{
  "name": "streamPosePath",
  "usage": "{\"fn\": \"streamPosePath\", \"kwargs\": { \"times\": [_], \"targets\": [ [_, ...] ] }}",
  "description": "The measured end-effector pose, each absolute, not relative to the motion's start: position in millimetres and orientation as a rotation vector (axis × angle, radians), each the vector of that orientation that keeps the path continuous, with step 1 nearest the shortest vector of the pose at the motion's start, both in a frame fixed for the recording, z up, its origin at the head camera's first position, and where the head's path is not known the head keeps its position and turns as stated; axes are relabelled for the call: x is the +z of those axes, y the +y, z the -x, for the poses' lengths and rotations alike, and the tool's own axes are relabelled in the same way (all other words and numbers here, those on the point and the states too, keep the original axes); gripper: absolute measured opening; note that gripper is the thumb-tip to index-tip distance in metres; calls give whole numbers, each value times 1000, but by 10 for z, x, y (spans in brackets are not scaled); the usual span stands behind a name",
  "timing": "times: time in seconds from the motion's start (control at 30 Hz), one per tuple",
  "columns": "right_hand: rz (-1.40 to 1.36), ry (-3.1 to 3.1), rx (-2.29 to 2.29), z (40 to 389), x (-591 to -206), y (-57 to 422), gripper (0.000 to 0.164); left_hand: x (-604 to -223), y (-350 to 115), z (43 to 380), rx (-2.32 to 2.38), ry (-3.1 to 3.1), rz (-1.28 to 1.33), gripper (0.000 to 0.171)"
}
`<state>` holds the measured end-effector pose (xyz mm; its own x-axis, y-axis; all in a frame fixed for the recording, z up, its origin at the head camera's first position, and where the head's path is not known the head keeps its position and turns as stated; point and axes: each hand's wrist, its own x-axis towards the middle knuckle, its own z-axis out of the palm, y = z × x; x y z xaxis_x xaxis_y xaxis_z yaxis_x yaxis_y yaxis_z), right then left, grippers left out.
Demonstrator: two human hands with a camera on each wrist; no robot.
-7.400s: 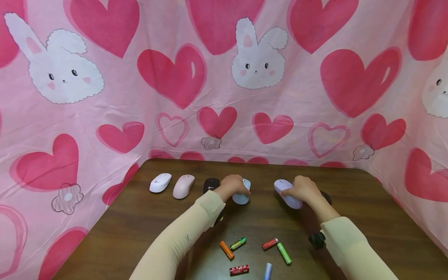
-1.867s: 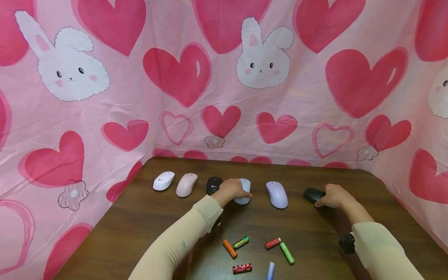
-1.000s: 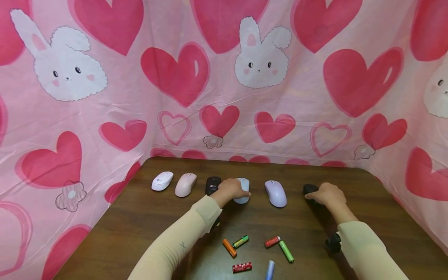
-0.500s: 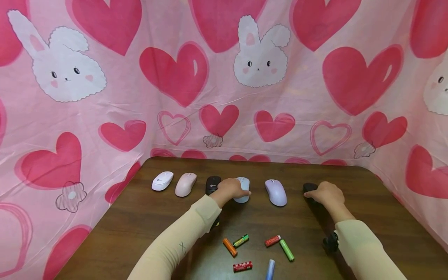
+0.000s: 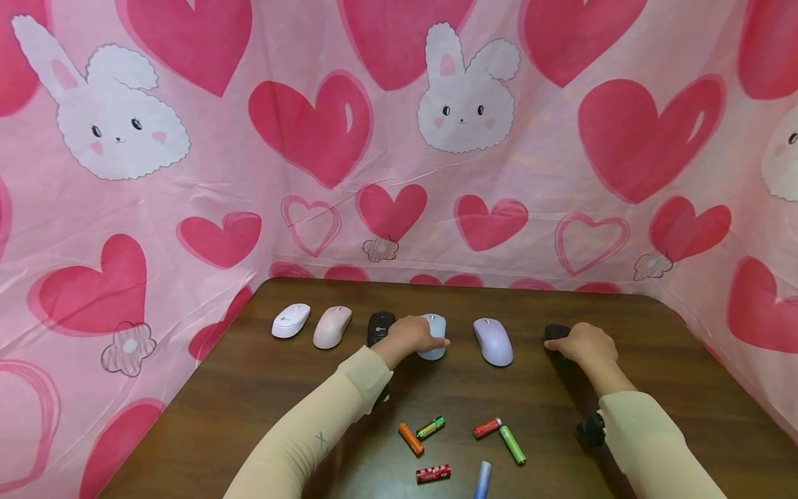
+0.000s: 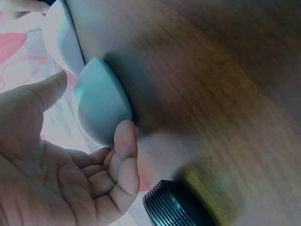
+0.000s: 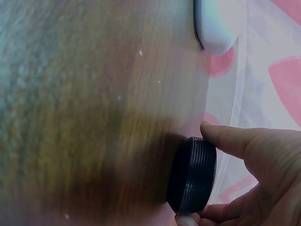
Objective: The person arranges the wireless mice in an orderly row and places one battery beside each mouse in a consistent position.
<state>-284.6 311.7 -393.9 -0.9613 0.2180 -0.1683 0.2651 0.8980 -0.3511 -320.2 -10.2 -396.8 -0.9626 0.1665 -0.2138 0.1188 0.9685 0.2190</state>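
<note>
In the head view my left hand (image 5: 408, 336) is at the light-blue mouse (image 5: 439, 326), which sits on the table. The left wrist view shows curled fingers against that mouse's (image 6: 101, 103) edge, with the thumb at its other side. Further right, my right hand (image 5: 591, 344) grips a black mouse (image 5: 555, 333) on the table, its rear covered by the hand. Thumb and fingers hold its ribbed sides in the right wrist view, where the black mouse (image 7: 195, 174) appears up close. Between the hands lies a lilac mouse (image 5: 494, 342).
Left of my left hand stand a white mouse (image 5: 291, 321), a pale pink mouse (image 5: 332, 327) and another black mouse (image 5: 381, 324), partly behind the forearm. Several batteries, among them an orange battery (image 5: 411, 439) and a blue battery (image 5: 483, 480), lie nearer on the brown table (image 5: 249, 402).
My right hand has let go of the lilac mouse, which now stands straighter, and moved right to the black mouse. That mouse has turned to point more forward. The left hand has stayed.
</note>
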Motion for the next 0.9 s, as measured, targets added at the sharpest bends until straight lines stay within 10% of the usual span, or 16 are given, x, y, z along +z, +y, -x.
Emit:
{"fn": "streamPosePath", "kwargs": {
  "times": [0.9],
  "targets": [
    [-327, 2933, -530, 2851, -3911, 3126, 71, -3806, -330, 3003, 239, 2891, -380, 65]
  ]
}}
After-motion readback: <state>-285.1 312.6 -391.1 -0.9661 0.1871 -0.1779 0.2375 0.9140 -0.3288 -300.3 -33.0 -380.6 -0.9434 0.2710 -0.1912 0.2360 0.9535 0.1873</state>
